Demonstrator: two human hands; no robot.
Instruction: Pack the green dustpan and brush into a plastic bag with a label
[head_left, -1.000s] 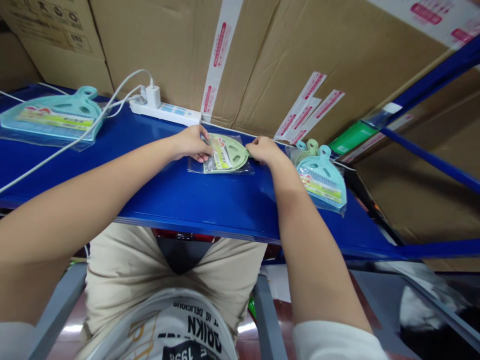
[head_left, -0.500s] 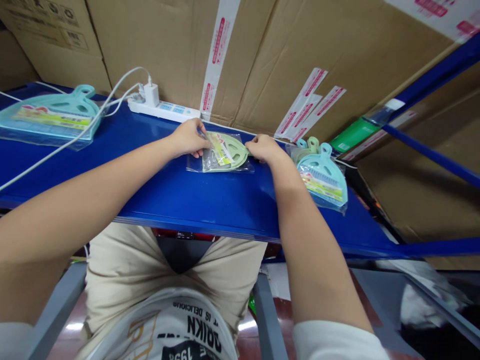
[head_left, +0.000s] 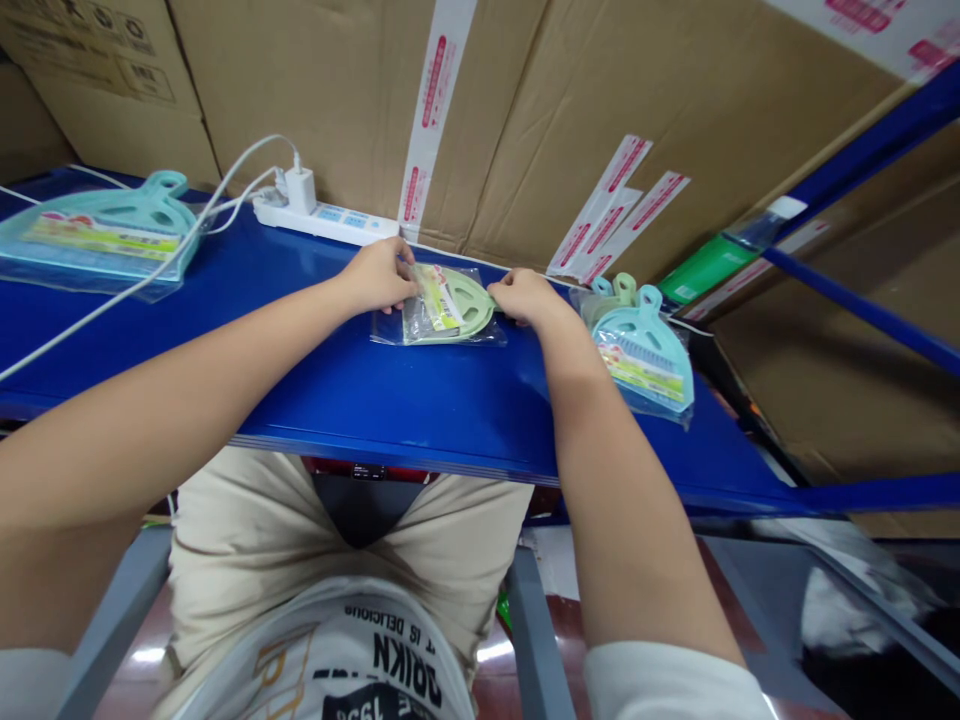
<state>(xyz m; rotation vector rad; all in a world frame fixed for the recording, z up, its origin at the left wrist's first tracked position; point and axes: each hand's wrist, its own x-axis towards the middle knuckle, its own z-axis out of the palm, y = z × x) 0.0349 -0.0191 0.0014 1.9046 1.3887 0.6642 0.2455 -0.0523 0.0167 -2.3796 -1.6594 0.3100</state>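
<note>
A small green dustpan [head_left: 459, 305] lies in a clear plastic bag [head_left: 439, 325] on the blue table [head_left: 360, 385]. My left hand [head_left: 379, 275] grips the bag's left end, fingers pinched on the plastic. At the dustpan's handle end, my right hand [head_left: 525, 297] holds the bag's right side. Both hands rest on the table top, and the fingertips are partly hidden behind the bag.
A pile of bagged teal and green dustpans [head_left: 641, 350] lies right of my right hand. One bagged teal dustpan [head_left: 105, 232] sits far left. A white power strip [head_left: 326, 218] with charger and cable runs along the back. Cardboard boxes [head_left: 525, 110] wall the rear.
Both hands and the bagged green dustpan have stayed almost in place; the bag shifted very slightly left and the printed card inside looks a little more folded.
</note>
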